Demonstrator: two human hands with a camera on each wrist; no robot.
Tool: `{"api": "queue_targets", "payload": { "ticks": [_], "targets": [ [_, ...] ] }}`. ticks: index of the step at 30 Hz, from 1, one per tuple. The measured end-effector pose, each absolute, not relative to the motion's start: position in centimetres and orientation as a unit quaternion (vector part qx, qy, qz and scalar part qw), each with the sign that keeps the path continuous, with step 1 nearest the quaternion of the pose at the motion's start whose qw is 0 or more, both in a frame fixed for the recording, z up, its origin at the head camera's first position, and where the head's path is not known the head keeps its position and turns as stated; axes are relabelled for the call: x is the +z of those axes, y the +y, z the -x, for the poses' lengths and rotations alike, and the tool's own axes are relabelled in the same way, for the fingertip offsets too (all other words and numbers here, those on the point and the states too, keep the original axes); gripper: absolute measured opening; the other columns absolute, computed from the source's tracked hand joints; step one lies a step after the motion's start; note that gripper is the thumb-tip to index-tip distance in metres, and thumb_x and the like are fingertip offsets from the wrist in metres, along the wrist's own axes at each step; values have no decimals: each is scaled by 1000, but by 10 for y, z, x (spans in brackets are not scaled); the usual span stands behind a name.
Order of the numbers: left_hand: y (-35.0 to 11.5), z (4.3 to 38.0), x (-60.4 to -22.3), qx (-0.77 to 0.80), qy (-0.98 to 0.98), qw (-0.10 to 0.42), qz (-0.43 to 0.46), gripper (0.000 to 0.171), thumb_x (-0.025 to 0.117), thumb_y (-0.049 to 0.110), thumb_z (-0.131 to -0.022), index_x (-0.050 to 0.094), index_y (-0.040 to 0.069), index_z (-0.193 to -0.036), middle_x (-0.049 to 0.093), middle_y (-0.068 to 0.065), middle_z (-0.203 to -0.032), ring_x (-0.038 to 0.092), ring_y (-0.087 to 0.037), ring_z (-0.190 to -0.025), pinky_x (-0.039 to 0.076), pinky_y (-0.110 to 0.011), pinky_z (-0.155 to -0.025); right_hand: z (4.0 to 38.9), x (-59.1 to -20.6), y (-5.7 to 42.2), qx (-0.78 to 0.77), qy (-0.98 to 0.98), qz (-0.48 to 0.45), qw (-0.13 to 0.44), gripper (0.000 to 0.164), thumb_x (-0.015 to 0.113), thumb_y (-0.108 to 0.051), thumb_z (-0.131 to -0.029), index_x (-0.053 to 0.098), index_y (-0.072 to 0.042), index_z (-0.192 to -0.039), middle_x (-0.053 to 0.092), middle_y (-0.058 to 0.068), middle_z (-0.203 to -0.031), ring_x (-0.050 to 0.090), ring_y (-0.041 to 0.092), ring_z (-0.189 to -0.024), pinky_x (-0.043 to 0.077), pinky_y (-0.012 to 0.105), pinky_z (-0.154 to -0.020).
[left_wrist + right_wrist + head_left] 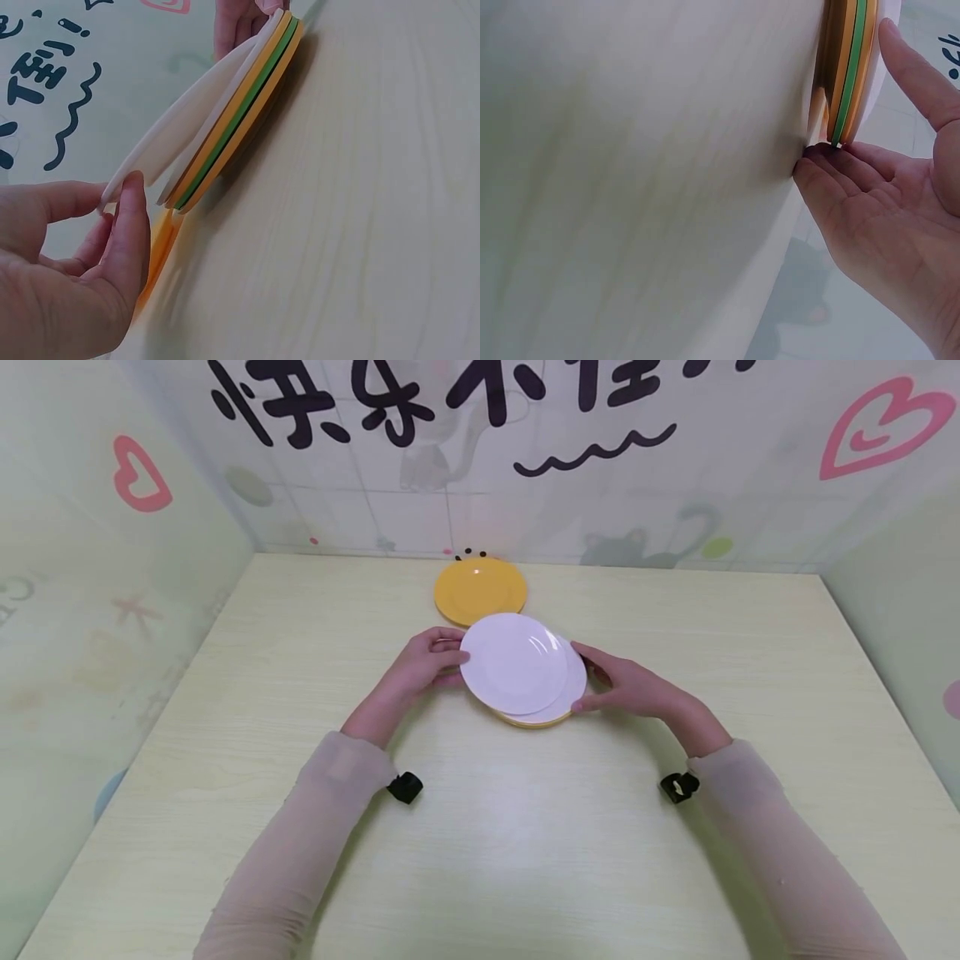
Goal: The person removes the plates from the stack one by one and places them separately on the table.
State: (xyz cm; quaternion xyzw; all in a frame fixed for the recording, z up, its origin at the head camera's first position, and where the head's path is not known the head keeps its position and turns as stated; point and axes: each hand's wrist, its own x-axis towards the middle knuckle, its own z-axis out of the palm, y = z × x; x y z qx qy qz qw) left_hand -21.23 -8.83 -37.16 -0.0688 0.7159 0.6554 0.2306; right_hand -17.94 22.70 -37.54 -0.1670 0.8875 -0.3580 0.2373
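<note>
Five plates counted between the hands, a little right of center, toward the far side of the pale wood table [525,868]. Going by visible edges, top to bottom: top white plate [513,664], second white plate [576,683], upper yellow plate [865,60], green plate [849,75], lower yellow plate [843,56]. Last four in one stack [234,120], rims lined up closely, very low over the table; cannot tell whether touching it all round.

Left hand [420,660] on the left side, pinching the left rim of the top white plate between thumb and fingers. Same plate tilted: left edge raised off the stack, wedge of space below, right part down close to the second white plate. Also shifted left relative to the rest, leaving a white crescent exposed on the right.

Right hand [637,687] on the right side of the stack, thumb and fingers spread apart along the rim: thumb nearer, at the white edge; fingers farther, against the side. Looks like bracing contact rather than a pinch; exact pressure, cannot tell.

Far yellow plate [480,589] just beyond, slightly left, near the back wall [360,510]; near edge overlapped in the head view by the top white plate. Cannot tell whether single or doubled.

Light long sleeves [307,852] on both arms, small black devices [406,787] at the cuffs. Black lettering [495,392] and pink hearts [877,431] on the walls.
</note>
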Motion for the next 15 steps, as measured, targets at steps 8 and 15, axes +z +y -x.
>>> {"api": "queue_targets", "payload": {
  "ticks": [8, 15],
  "targets": [
    [-92, 211, -369, 674, 701, 224, 69, 44, 61, 3, -97, 46, 2, -138, 58, -3, -117, 64, -8, -89, 63, -20, -72, 177, -374, 226, -368, 884, 171, 233, 97, 78, -35, -86, 20, -10, -159, 28, 15, -163, 27, 35, -151, 22, 54, -127],
    [-96, 213, -367, 684, 693, 216, 69, 43, 60, 2, -97, 46, 2, -137, 58, -2, -117, 64, -8, -91, 63, -21, -73, 176, -372, 227, -374, 881, 175, 230, 96, 78, -33, -87, 21, -10, -159, 30, 15, -162, 29, 35, -150, 23, 54, -126]
  ]
}}
